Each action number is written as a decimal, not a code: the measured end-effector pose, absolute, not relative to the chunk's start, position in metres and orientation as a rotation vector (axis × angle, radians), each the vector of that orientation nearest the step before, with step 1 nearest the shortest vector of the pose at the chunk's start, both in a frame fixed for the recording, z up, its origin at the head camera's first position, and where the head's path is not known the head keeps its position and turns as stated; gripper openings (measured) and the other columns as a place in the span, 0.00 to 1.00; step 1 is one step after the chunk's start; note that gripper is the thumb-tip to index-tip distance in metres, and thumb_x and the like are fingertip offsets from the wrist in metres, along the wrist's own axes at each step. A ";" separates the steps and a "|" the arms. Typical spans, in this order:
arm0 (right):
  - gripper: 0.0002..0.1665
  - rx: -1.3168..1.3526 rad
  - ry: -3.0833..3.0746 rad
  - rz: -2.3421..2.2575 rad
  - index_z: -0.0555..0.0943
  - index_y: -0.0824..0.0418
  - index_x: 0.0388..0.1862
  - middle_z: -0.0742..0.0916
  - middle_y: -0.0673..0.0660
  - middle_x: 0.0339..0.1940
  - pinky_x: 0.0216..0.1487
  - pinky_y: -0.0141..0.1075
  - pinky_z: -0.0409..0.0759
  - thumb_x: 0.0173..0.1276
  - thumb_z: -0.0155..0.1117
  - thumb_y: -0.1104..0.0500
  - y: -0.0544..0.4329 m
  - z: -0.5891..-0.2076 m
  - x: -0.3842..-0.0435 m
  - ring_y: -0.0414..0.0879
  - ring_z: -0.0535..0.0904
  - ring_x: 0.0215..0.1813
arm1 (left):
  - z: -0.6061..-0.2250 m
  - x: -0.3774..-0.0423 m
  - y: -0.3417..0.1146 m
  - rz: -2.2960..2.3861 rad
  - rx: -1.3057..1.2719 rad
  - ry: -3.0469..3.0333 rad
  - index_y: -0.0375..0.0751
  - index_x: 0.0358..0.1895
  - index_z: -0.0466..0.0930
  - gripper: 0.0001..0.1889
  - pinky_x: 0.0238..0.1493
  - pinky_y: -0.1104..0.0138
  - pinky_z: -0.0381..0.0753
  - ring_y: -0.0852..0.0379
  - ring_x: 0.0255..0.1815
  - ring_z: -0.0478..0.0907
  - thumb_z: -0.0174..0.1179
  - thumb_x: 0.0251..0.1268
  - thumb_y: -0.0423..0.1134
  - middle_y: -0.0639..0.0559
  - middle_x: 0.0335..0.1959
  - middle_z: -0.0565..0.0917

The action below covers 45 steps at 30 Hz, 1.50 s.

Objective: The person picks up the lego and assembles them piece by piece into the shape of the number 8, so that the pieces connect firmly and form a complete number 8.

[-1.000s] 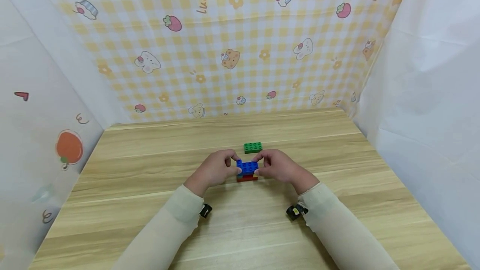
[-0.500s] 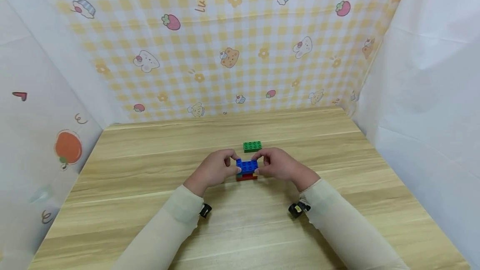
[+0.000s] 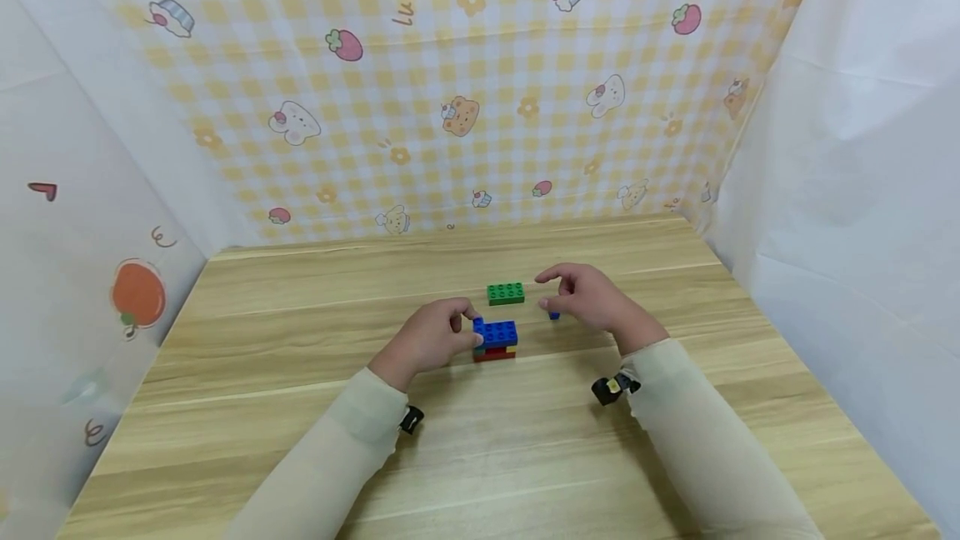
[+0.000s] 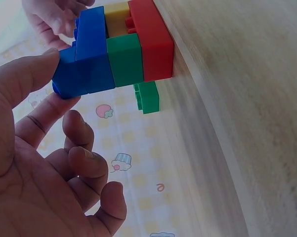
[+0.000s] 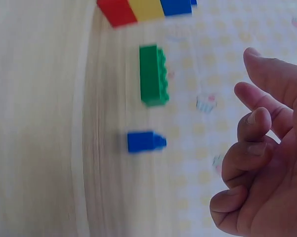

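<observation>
A stack of toy building bricks stands mid-table: a red brick at the bottom, a small green brick and a yellow brick above it, then a long blue brick. On the long blue brick's left end sits a small blue brick, pinched between thumb and index finger of my left hand. My right hand holds nothing, thumb and index finger spread apart. It hovers over another small blue brick, which stands on the table, partly hidden by the hand in the head view.
A long green brick lies behind the stack, left of the right hand. The wooden table meets a yellow checked cloth at the back, with white cloth on the right side.
My right hand has let go of the stack's right end and moved right and back, over the loose small blue brick. The left hand keeps its pinch in place.
</observation>
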State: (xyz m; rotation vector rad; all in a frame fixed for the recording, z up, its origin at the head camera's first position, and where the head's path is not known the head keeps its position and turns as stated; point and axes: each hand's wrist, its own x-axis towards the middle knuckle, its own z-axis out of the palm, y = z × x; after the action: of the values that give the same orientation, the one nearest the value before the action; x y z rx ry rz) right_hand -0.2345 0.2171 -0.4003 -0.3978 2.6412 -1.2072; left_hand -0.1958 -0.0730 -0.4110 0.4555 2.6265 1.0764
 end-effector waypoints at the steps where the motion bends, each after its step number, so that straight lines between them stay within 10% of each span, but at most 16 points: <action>1: 0.24 -0.372 2.651 -1.200 0.82 0.62 0.66 0.76 0.53 0.26 0.28 0.38 0.70 0.73 0.72 0.58 0.220 -0.403 -0.238 0.47 0.68 0.24 | -0.411 -0.196 -0.073 1.077 0.458 2.625 0.48 0.52 0.84 0.12 0.28 0.63 0.68 0.53 0.26 0.70 0.70 0.71 0.44 0.49 0.32 0.75; 45: 0.17 -0.218 2.648 -0.958 0.88 0.56 0.56 0.78 0.56 0.35 0.32 0.38 0.72 0.70 0.76 0.56 0.231 -0.430 -0.257 0.49 0.72 0.32 | -0.411 -0.195 -0.074 1.068 0.443 2.614 0.50 0.51 0.83 0.10 0.29 0.63 0.69 0.53 0.27 0.70 0.70 0.72 0.44 0.50 0.32 0.75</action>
State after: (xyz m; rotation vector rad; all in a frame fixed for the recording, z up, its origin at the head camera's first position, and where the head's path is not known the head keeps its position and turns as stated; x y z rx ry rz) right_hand -0.2569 0.2311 -0.4296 -0.2182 2.6481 -0.9581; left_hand -0.1952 -0.0735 -0.4105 0.4432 2.6136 1.0676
